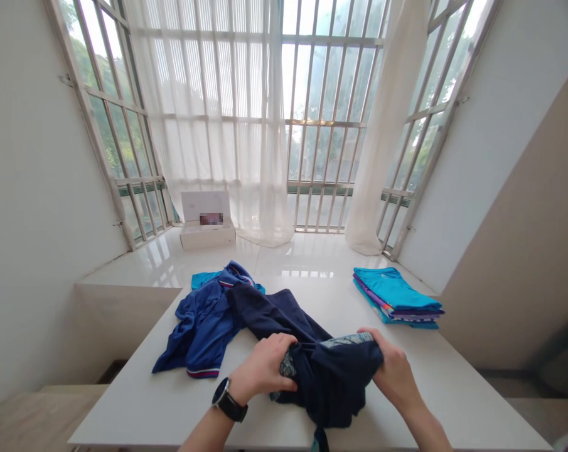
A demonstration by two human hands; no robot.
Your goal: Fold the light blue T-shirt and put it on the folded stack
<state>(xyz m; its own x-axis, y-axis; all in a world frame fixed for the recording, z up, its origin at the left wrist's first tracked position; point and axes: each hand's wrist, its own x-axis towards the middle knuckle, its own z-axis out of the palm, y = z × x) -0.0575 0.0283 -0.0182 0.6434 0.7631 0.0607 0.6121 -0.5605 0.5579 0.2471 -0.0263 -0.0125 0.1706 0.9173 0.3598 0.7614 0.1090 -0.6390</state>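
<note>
Fingers (284, 347) curled shut, gripping navy garment (331, 376)

Shirt heap (203, 323) left on table (453, 389), folded stack (396, 298) right.

Bright daylight floods through the barred windows (331, 94), glaring off the glossy sill (284, 251); wide-angle bending warps the edges.

left hand (265, 367): fingers curled shut, knuckles up, thumb side toward the other hand | left wrist: black watch (230, 400), forearm rising from the bottom edge | right hand (394, 367): fingers folded under, gripping | right forearm: bare, angled in from lower right | hands near each other, level
</note>
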